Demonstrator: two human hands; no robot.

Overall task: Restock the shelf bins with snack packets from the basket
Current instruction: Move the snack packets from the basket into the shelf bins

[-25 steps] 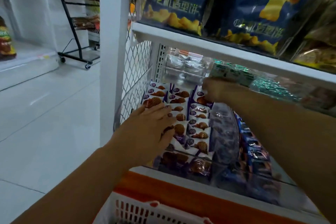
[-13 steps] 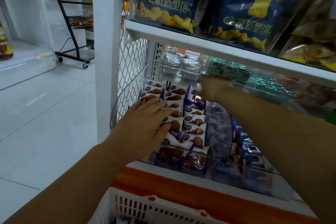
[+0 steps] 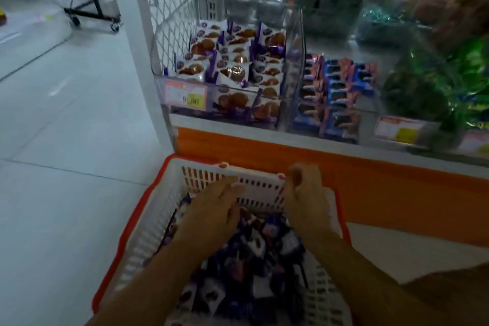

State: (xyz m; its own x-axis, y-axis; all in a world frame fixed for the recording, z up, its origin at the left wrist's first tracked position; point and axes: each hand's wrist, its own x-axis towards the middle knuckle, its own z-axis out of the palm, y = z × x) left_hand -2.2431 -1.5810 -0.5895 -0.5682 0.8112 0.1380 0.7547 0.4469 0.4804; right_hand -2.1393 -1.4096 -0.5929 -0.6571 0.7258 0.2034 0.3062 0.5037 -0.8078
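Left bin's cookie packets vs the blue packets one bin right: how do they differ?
The cookie packets are white with purple ends, showing brown cookies; the blue packets are blue and pink. The cookie packets reach further back than the blue packets. Both sit in clear bins on one shelf.

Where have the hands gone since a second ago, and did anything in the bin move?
Both hands left the clear shelf bin of purple-and-white waffle packets and dropped to the red-rimmed white slotted basket. The left hand reaches over its loose purple packets; the right hand, fingers curled, is at its far wall. No grip is clear. The bin's rows look unchanged.
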